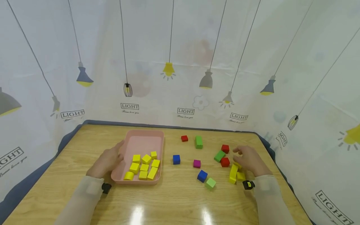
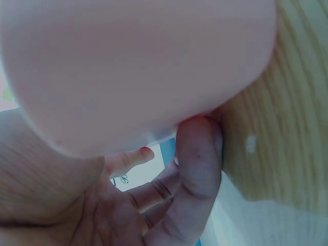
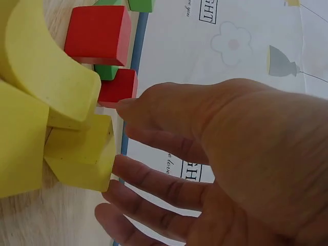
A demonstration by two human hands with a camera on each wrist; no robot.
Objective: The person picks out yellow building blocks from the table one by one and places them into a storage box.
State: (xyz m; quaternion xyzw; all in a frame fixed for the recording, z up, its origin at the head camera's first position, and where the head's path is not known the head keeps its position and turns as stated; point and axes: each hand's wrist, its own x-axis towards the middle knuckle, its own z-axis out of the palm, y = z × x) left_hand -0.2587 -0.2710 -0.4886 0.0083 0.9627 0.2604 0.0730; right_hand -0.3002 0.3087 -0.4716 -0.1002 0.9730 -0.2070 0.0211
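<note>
At the left side of a pink tray, my left hand holds the rim, with the index finger stretched along it. In the left wrist view a bent finger presses against the tray's outer side. Several yellow blocks lie in the tray's near part. My right hand hovers at the right of the table, fingers loosely bent and nothing held. Its fingertips are right at a yellow block, beside a yellow arch-shaped block and a yellow block. Red blocks sit just left of this hand.
Between tray and right hand lie blue blocks, a magenta block, a light green block and green blocks. A small red block lies toward the back. A printed curtain hangs behind the wooden table.
</note>
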